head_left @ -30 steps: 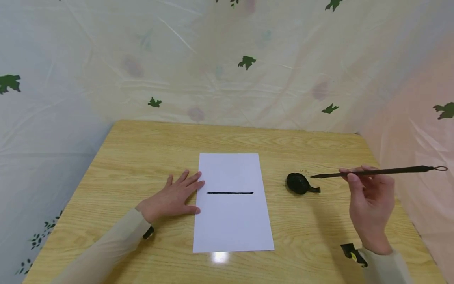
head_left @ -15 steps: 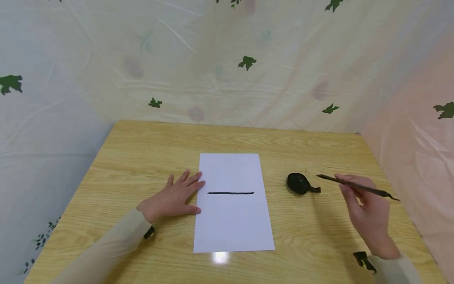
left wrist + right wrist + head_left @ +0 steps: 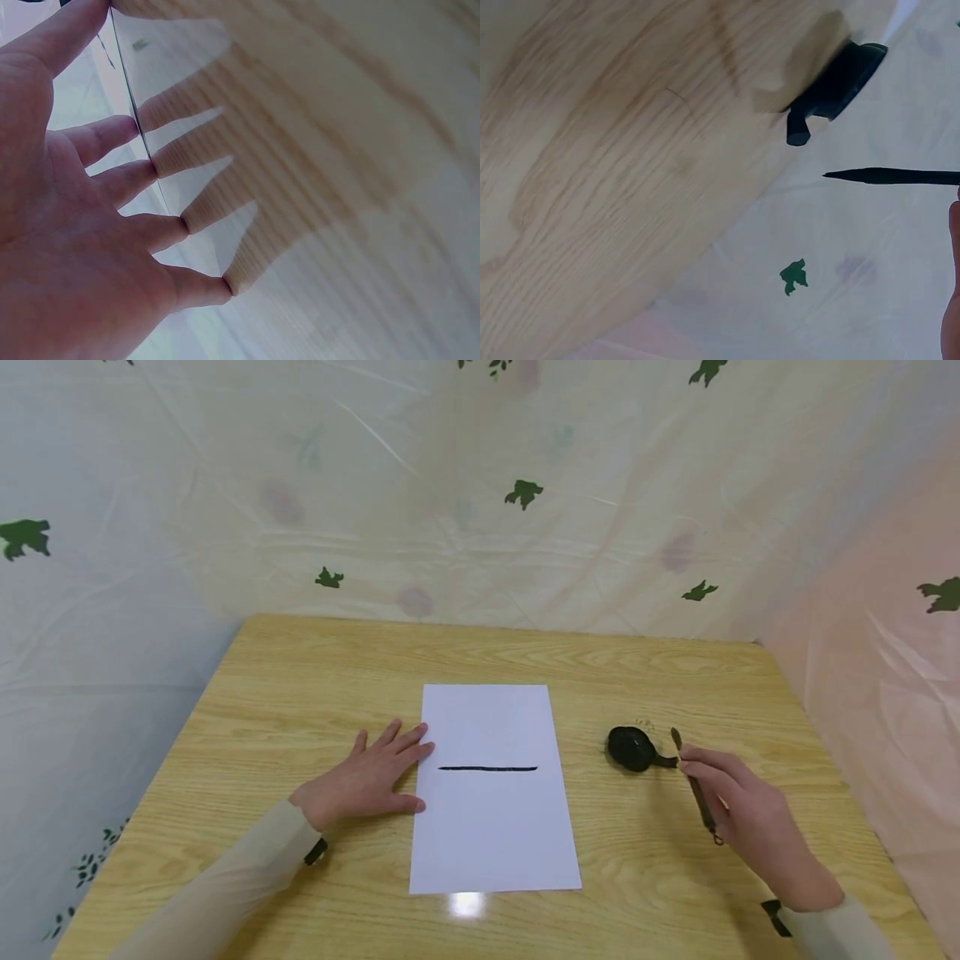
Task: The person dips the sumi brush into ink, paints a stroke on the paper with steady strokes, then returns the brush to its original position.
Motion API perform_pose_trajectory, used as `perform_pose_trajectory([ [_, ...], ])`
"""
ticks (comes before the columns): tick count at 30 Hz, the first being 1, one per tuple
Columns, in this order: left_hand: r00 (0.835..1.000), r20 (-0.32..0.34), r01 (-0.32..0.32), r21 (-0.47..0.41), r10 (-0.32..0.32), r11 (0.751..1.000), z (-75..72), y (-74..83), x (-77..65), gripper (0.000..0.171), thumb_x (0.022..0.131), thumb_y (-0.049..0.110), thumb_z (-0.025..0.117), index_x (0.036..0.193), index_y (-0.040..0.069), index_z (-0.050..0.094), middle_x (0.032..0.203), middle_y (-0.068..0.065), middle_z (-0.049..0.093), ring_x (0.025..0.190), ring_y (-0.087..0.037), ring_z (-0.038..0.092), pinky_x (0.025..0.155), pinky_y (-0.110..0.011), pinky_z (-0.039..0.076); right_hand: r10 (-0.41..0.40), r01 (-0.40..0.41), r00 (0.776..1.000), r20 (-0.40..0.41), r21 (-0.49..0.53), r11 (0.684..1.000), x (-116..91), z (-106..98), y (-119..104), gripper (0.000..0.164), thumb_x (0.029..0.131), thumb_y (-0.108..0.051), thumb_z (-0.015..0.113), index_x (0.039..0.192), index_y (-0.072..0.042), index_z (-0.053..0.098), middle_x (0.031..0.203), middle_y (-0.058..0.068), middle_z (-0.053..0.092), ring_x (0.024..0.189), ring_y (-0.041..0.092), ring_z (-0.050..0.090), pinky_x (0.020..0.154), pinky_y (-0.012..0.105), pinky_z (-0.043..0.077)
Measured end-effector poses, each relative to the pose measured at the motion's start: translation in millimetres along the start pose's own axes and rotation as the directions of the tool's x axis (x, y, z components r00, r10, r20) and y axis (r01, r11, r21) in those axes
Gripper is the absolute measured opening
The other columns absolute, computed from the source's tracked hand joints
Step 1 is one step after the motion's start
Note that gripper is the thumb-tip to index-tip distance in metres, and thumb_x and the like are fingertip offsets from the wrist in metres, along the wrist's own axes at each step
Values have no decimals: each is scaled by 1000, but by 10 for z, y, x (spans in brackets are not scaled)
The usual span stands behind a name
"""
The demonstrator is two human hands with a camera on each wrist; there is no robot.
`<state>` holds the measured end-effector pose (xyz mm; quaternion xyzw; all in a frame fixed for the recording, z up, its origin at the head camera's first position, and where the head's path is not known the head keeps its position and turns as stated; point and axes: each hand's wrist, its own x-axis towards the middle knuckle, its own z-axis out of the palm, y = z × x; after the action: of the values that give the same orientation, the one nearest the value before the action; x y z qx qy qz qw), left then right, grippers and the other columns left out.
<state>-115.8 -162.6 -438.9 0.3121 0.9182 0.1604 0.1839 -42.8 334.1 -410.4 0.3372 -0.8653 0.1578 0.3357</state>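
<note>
My right hand [image 3: 757,827] pinches a dark writing brush [image 3: 701,802] in the head view. The brush slants, its bristle end beside the short handle of a small black ink dish [image 3: 632,748] and its looped end nearer me. In the right wrist view the pointed bristles of the brush [image 3: 892,176] show apart from the ink dish [image 3: 840,82]; only a sliver of the hand appears at the right edge. Spread out flat, my left hand [image 3: 367,785] rests with its fingertips on the left edge of a white paper sheet [image 3: 491,835]. One horizontal black stroke [image 3: 487,768] crosses the sheet.
Everything lies on a light wood-grain table [image 3: 300,677]. Pale curtains [image 3: 420,510] with green leaf shapes hang behind and along both sides of it. A few small brown specks [image 3: 643,723] mark the tabletop just behind the ink dish.
The brush has swung from nearly level to a steep slant, its looped end coming round toward me. My right hand has shifted left, closer to the ink dish. Left hand and paper stay put.
</note>
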Motion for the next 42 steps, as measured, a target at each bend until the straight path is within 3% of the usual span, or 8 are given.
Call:
perform_pose_trajectory([
  [3, 1000, 0, -3, -1, 3, 1000, -2, 2, 1, 84, 95, 51, 71, 161, 10, 38, 171, -12, 21, 156, -47, 8, 110, -82, 9, -28, 28, 999, 35, -6, 1000, -34, 32, 10, 46, 115, -29, 36, 109, 0, 72, 115, 17, 72, 85, 29, 71, 52, 29, 51],
  [9, 1000, 1, -4, 2, 4, 1000, 0, 3, 3, 84, 95, 51, 71, 161, 10, 38, 171, -12, 20, 156, -47, 8, 110, -82, 9, -25, 30, 987, 158, -31, 999, -99, 13, -2, 49, 115, -33, 31, 115, -4, 70, 122, 15, 70, 92, 29, 72, 63, 36, 55],
  [16, 1000, 2, 0, 0, 0, 1000, -8, 11, -2, 85, 95, 52, 71, 161, 10, 38, 171, -12, 20, 156, -47, 8, 110, -82, 9, -71, 107, 944, 321, -96, 990, -196, -1, -27, 56, 117, -24, 13, 127, -10, 67, 136, 13, 63, 115, 30, 66, 75, 45, 58],
  [20, 1000, 2, -1, 5, 1, 1000, -8, 8, 0, 84, 95, 51, 71, 161, 10, 38, 171, -13, 21, 156, -47, 8, 110, -82, 9, -144, 185, 923, 356, -85, 979, -249, 29, -9, 59, 116, -13, 10, 126, -11, 68, 136, 14, 63, 120, 29, 62, 84, 45, 55],
  [25, 1000, 1, -4, 9, 4, 1000, -4, 13, -2, 84, 95, 51, 71, 161, 10, 38, 171, -13, 20, 156, -48, 8, 110, -82, 8, -223, 266, 898, 378, -64, 962, -302, 59, 24, 60, 115, -9, 9, 130, -11, 67, 135, 16, 63, 121, 32, 61, 86, 46, 53],
  [42, 1000, -12, -6, 4, 6, 1000, -5, 17, -16, 84, 95, 51, 71, 161, 11, 39, 171, -11, 21, 156, -48, 9, 110, -82, 10, -273, 350, 849, 452, -93, 932, -356, 119, 163, 65, 113, -6, 1, 129, -10, 64, 131, 19, 63, 120, 35, 59, 84, 46, 57],
])
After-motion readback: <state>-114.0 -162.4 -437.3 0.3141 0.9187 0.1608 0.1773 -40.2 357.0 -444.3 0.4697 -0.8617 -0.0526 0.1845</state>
